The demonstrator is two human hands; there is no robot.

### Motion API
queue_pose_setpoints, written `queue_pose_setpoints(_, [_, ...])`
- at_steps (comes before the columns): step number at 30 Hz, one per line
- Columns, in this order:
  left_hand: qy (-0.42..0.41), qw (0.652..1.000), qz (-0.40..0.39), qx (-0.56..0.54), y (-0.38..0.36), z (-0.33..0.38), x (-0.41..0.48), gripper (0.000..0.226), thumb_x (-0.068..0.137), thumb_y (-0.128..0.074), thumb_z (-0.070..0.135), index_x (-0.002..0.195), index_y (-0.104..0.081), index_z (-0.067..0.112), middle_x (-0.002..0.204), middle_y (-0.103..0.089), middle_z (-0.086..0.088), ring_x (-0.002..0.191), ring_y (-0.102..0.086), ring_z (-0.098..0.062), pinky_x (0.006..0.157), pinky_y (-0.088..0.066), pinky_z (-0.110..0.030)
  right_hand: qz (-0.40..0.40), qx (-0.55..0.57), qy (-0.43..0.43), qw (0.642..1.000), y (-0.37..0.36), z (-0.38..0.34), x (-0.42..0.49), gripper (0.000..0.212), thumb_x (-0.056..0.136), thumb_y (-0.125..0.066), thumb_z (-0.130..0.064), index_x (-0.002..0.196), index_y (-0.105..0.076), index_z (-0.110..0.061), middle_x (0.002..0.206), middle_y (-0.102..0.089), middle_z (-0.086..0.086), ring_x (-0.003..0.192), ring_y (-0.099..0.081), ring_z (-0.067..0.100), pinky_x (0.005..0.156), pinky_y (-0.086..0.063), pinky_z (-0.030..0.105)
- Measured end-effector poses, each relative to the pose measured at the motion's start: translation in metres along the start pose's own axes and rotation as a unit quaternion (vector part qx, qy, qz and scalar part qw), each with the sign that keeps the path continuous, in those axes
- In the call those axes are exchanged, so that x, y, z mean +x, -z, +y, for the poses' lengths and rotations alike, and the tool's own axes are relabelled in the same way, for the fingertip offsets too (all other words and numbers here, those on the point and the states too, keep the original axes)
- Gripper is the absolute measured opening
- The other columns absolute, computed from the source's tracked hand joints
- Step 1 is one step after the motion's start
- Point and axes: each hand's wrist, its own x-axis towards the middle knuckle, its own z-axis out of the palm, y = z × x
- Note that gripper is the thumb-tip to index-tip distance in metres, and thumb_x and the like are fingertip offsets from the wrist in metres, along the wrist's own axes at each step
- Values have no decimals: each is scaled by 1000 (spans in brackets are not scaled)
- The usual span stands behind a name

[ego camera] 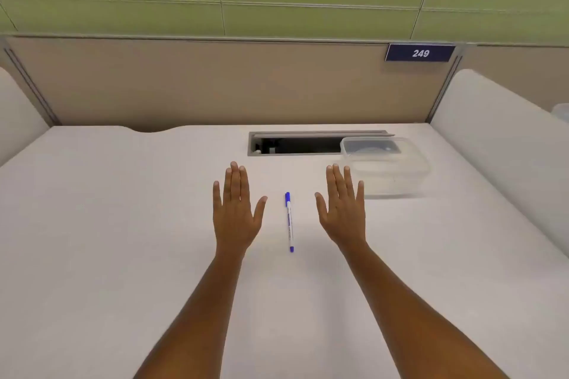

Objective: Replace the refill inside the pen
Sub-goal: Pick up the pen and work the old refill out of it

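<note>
A white pen (289, 221) with a blue cap and blue tip end lies on the white desk (123, 224), pointing away from me, whole and closed. My left hand (237, 209) rests flat, palm down, just left of the pen with its fingers spread. My right hand (343, 209) lies flat the same way just right of the pen. Neither hand touches the pen. No separate refill is visible.
A clear plastic container (388, 169) with a lid stands behind my right hand. A recessed cable slot (295, 144) opens in the desk at the back. Beige partition panels wall in the desk behind and at both sides, with a sign reading 249 (420, 53).
</note>
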Motion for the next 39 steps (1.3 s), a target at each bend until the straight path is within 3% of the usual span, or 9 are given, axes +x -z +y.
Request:
queue_pose_setpoints(6, [16, 996, -82, -4, -12, 1, -35, 71, 96, -9, 49, 138, -36, -1, 144, -40, -18, 135, -24, -22, 113, -4, -32, -46, 7, -24, 999, -26, 4, -37, 54, 92, -23, -38, 132, -42, -8, 137, -51, 11, 128, -45, 30, 98, -40, 56])
queue_pose_setpoints(11, [32, 991, -129, -6, -21, 0, -55, 72, 96, -6, 48, 134, -43, -2, 139, -47, -18, 130, -41, -26, 109, -17, -36, -118, -1, -58, 991, -34, 1, -57, 68, 94, -2, -44, 128, -48, -6, 132, -56, 11, 124, -50, 29, 94, -43, 54])
queue_pose_setpoints(18, [50, 980, -194, -23, -27, -1, -74, 77, 96, -3, 48, 126, -52, -3, 131, -55, -20, 119, -56, -31, 102, -24, -39, -173, -16, -80, 982, -40, -2, -71, 67, 94, -5, -43, 121, -54, -8, 123, -63, 10, 114, -59, 27, 87, -50, 52])
queue_pose_setpoints(21, [61, 971, -230, -35, -29, -1, -81, 79, 96, -1, 48, 122, -57, -2, 127, -58, -19, 116, -58, -30, 99, -40, -43, -185, -14, -84, 979, -45, -1, -74, 63, 94, -10, -42, 120, -56, -7, 121, -64, 10, 112, -61, 26, 85, -50, 53])
queue_pose_setpoints(26, [74, 967, -241, -37, -33, -4, -86, 81, 96, -1, 47, 115, -61, -4, 120, -62, -21, 109, -62, -33, 85, -49, -51, -178, 0, -72, 981, -58, 3, -80, 55, 86, -30, -39, 122, -55, -6, 126, -61, 13, 116, -57, 31, 91, -43, 59])
queue_pose_setpoints(30, [81, 966, -243, -41, -32, -4, -85, 79, 95, -2, 45, 116, -61, -3, 121, -62, -20, 109, -62, -31, 88, -48, -53, -173, 21, -63, 983, -61, 5, -81, 66, 84, -19, -45, 133, -43, -9, 142, -45, 12, 131, -41, 30, 108, -26, 55])
queue_pose_setpoints(32, [79, 966, -243, -42, -31, -4, -84, 69, 94, -14, 42, 116, -61, -2, 121, -62, -20, 109, -62, -31, 87, -48, -53, -162, 25, -64, 984, -62, 7, -82, 70, 82, -12, -48, 137, -37, -11, 147, -37, 10, 137, -33, 27, 112, -18, 51])
queue_pose_setpoints(35, [67, 968, -238, -36, -31, -4, -83, 61, 84, -31, 39, 116, -61, -2, 122, -62, -20, 109, -62, -32, 88, -48, -53, -163, 22, -63, 984, -63, 9, -83, 75, 79, -6, -51, 140, -30, -15, 151, -29, 6, 141, -24, 22, 115, -11, 46])
queue_pose_setpoints(39, [60, 967, -246, -31, -32, -4, -82, 61, 83, -31, 39, 118, -61, 0, 124, -61, -19, 112, -61, -31, 91, -47, -51, -162, 21, -70, 984, -63, 10, -82, 74, 79, -6, -50, 140, -30, -16, 151, -30, 4, 141, -25, 21, 115, -12, 45])
